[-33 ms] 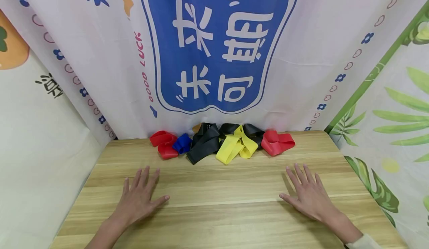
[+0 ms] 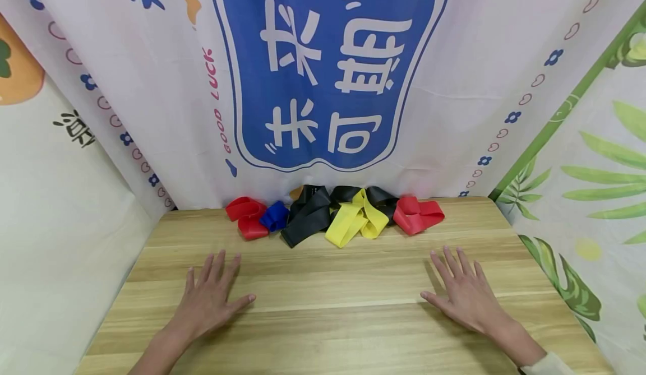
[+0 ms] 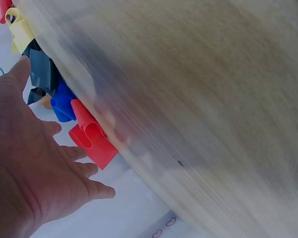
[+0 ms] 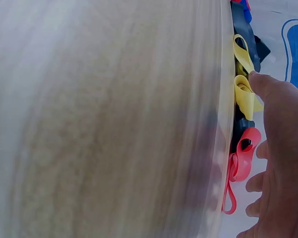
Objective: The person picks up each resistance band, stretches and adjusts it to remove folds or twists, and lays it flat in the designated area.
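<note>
My left hand (image 2: 209, 296) is palm down over the left half of the table, fingers spread and holding nothing. Across from it, my right hand (image 2: 464, 297) has its fingers likewise spread, with nothing held. Beyond both hands, flat stretchy-looking bands lie loosely folded in a row at the table's back edge. Nearest the left hand are a red band (image 3: 93, 141) and a small blue band (image 2: 275, 216). A black band (image 2: 309, 215) and a yellow band (image 2: 343, 223) are in the middle, with more black behind. The right hand is nearest a second red band (image 4: 244, 161).
The wood-grain table (image 2: 328, 308) stretches between the hands. Behind the bands hangs a white cloth (image 2: 444, 83) with a blue printed panel. A pale sheet (image 2: 60, 223) borders the left side, and a leaf-printed one (image 2: 605, 156) the right. A small orange-brown piece (image 2: 296, 193) shows behind the black band.
</note>
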Action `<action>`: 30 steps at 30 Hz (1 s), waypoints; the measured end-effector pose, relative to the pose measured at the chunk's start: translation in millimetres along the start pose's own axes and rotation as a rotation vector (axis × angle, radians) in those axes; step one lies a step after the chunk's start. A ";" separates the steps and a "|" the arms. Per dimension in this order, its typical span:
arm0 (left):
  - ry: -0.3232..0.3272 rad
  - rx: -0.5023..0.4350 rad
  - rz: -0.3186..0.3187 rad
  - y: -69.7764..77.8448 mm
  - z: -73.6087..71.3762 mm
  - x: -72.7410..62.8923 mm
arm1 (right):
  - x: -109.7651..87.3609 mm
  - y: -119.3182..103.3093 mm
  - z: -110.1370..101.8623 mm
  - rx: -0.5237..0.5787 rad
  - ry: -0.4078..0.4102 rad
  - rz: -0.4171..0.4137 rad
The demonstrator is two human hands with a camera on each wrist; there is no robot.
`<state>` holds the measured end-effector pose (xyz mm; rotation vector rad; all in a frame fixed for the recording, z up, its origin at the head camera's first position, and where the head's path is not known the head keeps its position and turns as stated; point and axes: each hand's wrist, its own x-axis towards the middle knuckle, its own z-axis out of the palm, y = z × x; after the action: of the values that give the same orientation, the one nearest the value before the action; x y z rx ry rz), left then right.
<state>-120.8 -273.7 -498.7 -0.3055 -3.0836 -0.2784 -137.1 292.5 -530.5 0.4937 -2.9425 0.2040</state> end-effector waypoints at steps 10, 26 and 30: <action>-0.005 -0.007 -0.001 -1.3 0.1 -1.2 | 5.2 -5.0 -1.5 -0.001 0.012 -0.025; -0.008 0.005 0.010 -5.9 -2.5 5.7 | 21.1 -21.3 -2.9 0.005 0.029 -0.096; -0.006 0.012 0.021 -7.9 -4.3 11.7 | 28.7 -30.8 -5.0 0.032 0.018 -0.110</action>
<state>-133.8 -279.9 -495.3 -0.3385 -3.0853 -0.2582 -153.0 255.5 -517.3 0.6525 -2.8888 0.2409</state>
